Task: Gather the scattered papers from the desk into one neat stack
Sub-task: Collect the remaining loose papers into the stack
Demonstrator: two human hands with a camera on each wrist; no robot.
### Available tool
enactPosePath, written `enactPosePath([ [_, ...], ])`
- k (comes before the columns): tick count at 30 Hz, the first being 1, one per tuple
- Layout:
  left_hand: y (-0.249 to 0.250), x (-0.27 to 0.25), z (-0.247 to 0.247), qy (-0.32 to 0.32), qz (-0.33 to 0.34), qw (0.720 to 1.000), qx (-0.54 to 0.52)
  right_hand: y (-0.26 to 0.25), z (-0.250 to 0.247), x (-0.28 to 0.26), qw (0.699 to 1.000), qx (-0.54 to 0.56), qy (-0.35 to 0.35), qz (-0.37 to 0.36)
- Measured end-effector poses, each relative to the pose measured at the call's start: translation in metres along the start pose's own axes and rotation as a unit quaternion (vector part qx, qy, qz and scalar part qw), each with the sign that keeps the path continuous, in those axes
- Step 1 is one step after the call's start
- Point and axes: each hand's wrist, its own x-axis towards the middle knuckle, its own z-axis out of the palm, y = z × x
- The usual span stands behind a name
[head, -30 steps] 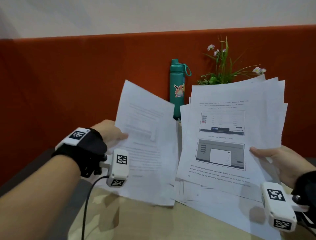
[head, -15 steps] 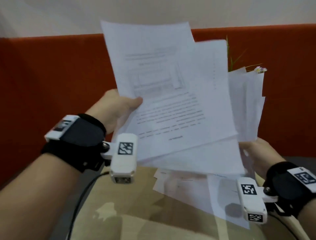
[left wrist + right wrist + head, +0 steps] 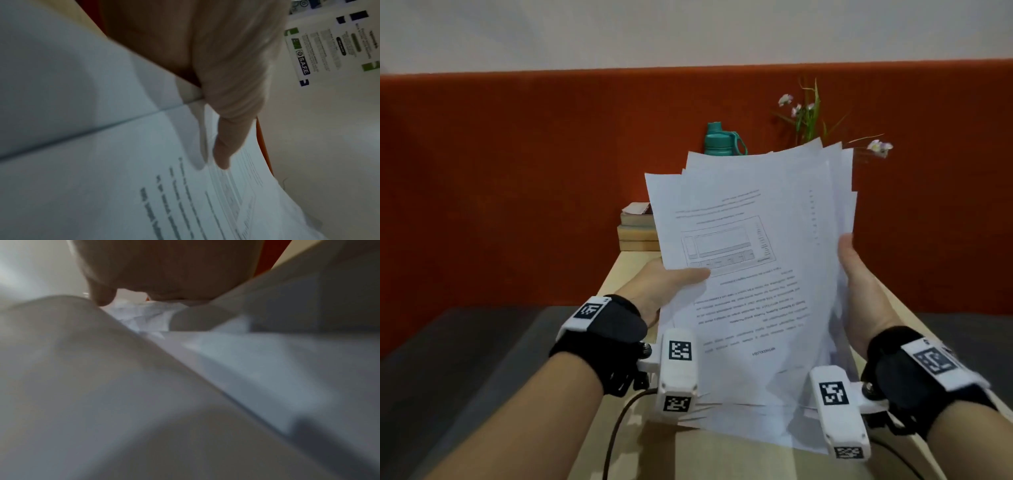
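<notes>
Your left hand [image 3: 667,284] and right hand [image 3: 859,284] both grip the papers [image 3: 750,274] upright by their sides. That likely lets you square the uneven edges against the worktop [image 3: 722,455]

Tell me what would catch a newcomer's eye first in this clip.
A fanned sheaf of papers held up at centre, the left hand gripping its left edge and the right hand its right edge. Behind it an orange-red partition, with a teal bottle and flowers showing above the sheets.
</notes>
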Motion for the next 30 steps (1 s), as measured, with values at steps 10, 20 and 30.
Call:
enactPosePath([
  [10, 0.026, -0.01, 0.004, 0.096, 0.175, 0.979, -0.033, -0.031, 0.02, 0.007, 0.991, -0.034, -0.008, -0.127],
  [20, 0.056, -0.028, 0.005, 0.125, 0.284, 0.95, -0.039, -0.052, 0.026, 0.002, 0.964, 0.006, 0.079, -0.253],
  [30, 0.074, -0.03, 0.007, 0.185, 0.364, 0.91, -0.065, -0.076, 0.041, 0.001, 0.951, -0.056, 0.074, -0.296],
])
